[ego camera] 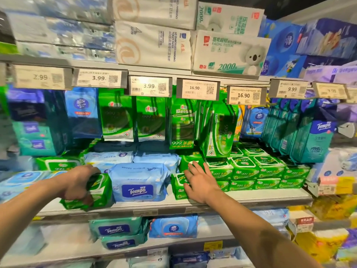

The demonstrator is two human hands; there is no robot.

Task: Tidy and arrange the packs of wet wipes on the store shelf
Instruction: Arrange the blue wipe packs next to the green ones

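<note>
The left hand (77,182) grips a green pack (98,192) at the shelf (251,198) front, left of the blue pack (138,182). The right hand (199,182), fingers straight, presses the green stack (178,187).

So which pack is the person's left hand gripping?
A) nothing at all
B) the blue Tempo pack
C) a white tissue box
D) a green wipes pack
D: the left hand curls round a green wipes pack at the shelf's front edge, beside the blue Tempo pack.

Green wipes packs (243,168) flank a pale-blue Tempo pack (138,183).
</note>
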